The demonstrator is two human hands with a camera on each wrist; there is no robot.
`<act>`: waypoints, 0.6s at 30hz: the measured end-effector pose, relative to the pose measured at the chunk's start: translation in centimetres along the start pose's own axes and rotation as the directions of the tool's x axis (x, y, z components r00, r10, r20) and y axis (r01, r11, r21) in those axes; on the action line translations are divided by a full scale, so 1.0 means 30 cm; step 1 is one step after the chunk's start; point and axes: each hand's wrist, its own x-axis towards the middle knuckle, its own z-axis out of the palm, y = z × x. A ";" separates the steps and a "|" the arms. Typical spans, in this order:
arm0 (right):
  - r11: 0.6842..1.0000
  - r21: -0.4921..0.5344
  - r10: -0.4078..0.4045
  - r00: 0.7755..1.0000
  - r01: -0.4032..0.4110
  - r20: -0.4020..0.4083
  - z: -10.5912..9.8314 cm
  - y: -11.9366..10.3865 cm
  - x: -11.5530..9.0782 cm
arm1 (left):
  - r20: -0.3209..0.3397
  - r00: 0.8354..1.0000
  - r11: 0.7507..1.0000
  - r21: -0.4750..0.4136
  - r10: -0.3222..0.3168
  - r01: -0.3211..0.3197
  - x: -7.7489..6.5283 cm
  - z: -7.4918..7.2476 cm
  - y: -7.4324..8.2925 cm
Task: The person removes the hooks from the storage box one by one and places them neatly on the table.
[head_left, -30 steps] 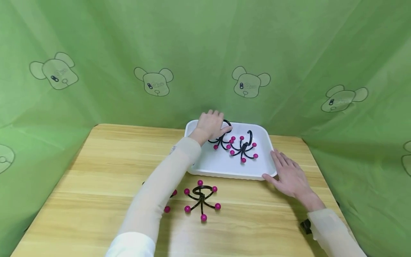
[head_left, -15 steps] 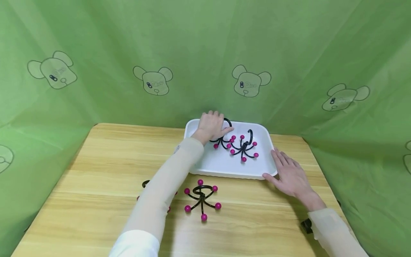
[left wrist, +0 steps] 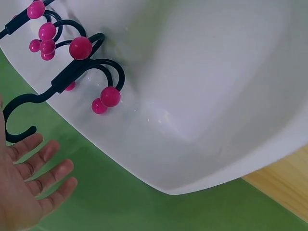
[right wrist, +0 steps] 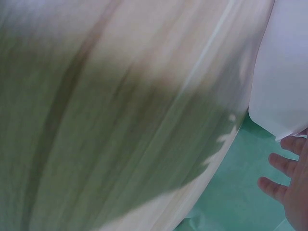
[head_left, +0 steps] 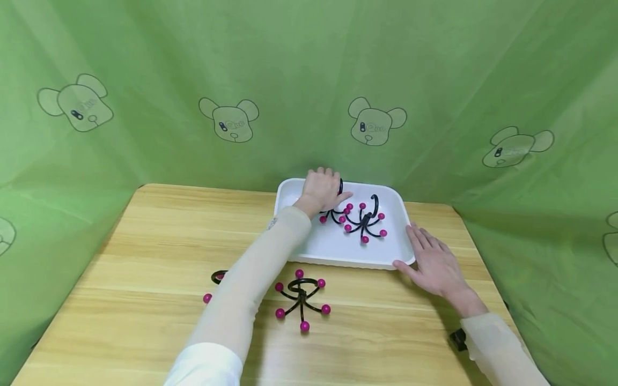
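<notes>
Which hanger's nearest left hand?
Left hanger in the white tray: its hook is at the left hand. The tray's right hanger and the table hangers lie farther off.

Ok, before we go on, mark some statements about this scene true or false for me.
1. Two black hooks are in the white tray. True.
2. The right hand lies inside the tray. False: the right hand is at the tray's right edge.
3. The left hand is a clenched fist. False: its fingers are spread.
4. The left sleeve partly hides another hook on the table. True.
5. The hooks' balls are pink. True.
</notes>
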 end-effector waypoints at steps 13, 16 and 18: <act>1.000 -0.005 0.005 1.000 -0.005 0.016 -0.009 -0.003 0.006 | -0.024 1.000 1.000 0.004 0.004 -0.004 -0.012 -0.003 -0.018; 1.000 -0.009 0.002 1.000 -0.002 0.015 -0.006 -0.001 0.006 | -0.019 0.999 1.000 -0.005 0.030 -0.030 -0.015 -0.006 -0.024; 1.000 -0.008 -0.002 1.000 0.002 0.014 -0.006 -0.001 0.006 | -0.015 0.999 0.999 -0.005 0.044 -0.044 -0.016 -0.007 -0.028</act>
